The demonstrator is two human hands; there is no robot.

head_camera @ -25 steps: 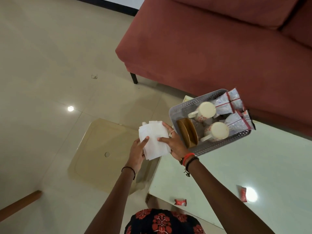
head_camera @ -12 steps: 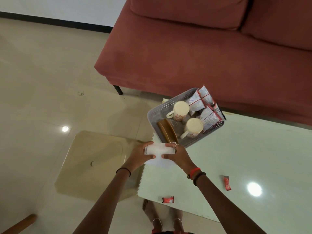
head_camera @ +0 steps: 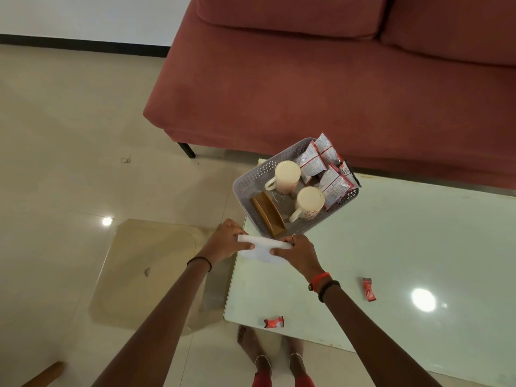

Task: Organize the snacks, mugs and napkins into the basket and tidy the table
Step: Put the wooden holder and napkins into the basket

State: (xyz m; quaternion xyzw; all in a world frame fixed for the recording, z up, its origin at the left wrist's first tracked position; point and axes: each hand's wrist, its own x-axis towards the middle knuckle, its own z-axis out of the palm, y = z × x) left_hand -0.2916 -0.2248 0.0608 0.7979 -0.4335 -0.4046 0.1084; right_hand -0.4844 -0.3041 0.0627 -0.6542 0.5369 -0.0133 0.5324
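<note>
A grey perforated basket (head_camera: pixel 252 180) stands at the far left corner of the pale table (head_camera: pixel 391 247). Inside it are two cream mugs (head_camera: pixel 287 174) (head_camera: pixel 309 201), a brown wooden holder (head_camera: pixel 268 212) and several red-and-white snack packets (head_camera: pixel 325 166). Just in front of the basket, my left hand (head_camera: pixel 224 241) and my right hand (head_camera: pixel 297 252) both grip a folded stack of white napkins (head_camera: pixel 261 247), one at each end, low over the table's left edge.
Two small red wrappers lie on the table, one near the front edge (head_camera: pixel 274 322), one to the right (head_camera: pixel 368 288). A red sofa (head_camera: pixel 335 79) runs behind the table. A beige low stool (head_camera: pixel 145 272) sits left of the table.
The napkins were held up flat to the left of the basket; both hands have folded them and brought them down in front of the basket. The view has tilted up toward the sofa.
</note>
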